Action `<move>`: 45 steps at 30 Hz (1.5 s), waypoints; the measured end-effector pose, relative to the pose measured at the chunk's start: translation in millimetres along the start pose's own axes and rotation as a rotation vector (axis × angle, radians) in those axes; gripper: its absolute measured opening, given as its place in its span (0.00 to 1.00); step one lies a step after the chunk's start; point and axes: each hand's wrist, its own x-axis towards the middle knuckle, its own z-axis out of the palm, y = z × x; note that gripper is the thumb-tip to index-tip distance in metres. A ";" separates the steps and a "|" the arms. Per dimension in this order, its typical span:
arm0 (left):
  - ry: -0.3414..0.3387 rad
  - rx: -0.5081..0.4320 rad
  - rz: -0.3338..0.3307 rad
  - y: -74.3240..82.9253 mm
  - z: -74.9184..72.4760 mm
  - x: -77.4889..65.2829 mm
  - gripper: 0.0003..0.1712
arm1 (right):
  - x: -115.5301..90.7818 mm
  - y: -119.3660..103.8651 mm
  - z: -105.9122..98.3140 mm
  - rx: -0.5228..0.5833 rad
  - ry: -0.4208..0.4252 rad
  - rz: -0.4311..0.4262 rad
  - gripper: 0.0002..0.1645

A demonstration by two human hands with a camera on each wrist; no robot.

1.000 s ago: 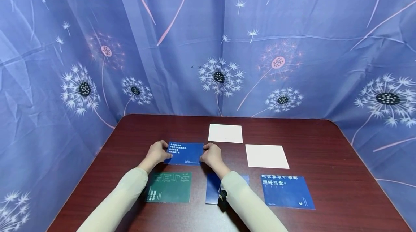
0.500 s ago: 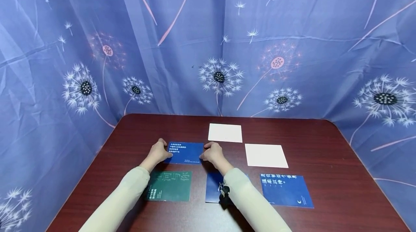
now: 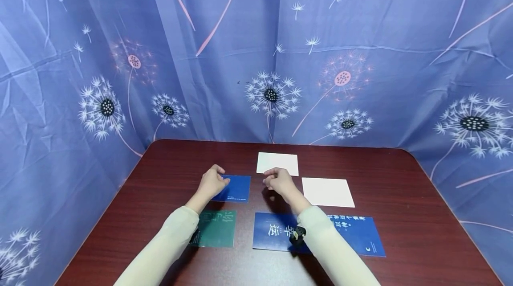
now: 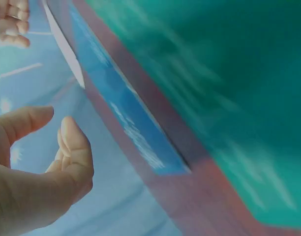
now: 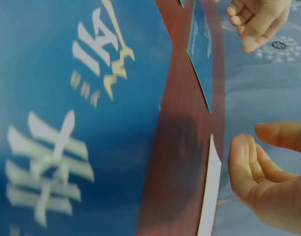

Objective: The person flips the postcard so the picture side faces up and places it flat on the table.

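Note:
On the table lies a blue card (image 3: 238,189) with white print, left of centre. My left hand (image 3: 212,183) hovers over its left part, hiding most of the text. In the left wrist view the thumb and fingers (image 4: 79,152) stand apart with nothing between them. Right of that card, my right hand (image 3: 281,182) hangs above the table and overlaps a blank white card (image 3: 276,160). The right wrist view shows its fingers (image 5: 241,164) loosely bent and holding nothing. Nearer to me, under the left forearm, lies a green card (image 3: 220,231).
Another white card (image 3: 327,192) lies right of the right hand. Nearer the front are a blue card with large characters (image 3: 270,234) and a further blue card (image 3: 362,234), both partly behind the right sleeve. A dandelion-print curtain (image 3: 224,99) hangs beyond the brown table (image 3: 417,214).
Both hands have let go of the blue card and risen off it, shifting to the right. The card stays in place. More of the large-character blue card now shows.

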 end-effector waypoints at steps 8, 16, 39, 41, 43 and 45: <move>0.011 -0.120 0.066 42.2 21.6 1.0 0.15 | -5.7 -3.4 -32.9 -0.078 0.069 -0.063 0.15; -0.028 -0.181 0.116 71.7 46.6 -0.2 0.15 | -16.0 -0.6 -73.3 -0.129 0.103 -0.113 0.15; -0.245 -0.332 0.103 125.0 126.4 -18.8 0.24 | -48.7 30.1 -170.1 -0.328 0.214 -0.049 0.21; -0.265 -0.348 0.101 127.6 131.3 -20.2 0.24 | -51.0 34.1 -176.7 -0.354 0.225 -0.037 0.23; -0.282 -0.363 0.098 129.6 135.9 -21.5 0.24 | -53.4 37.8 -183.2 -0.366 0.231 -0.020 0.24; -0.300 -0.390 0.087 131.1 140.7 -23.1 0.25 | -55.8 40.7 -189.5 -0.373 0.227 0.006 0.26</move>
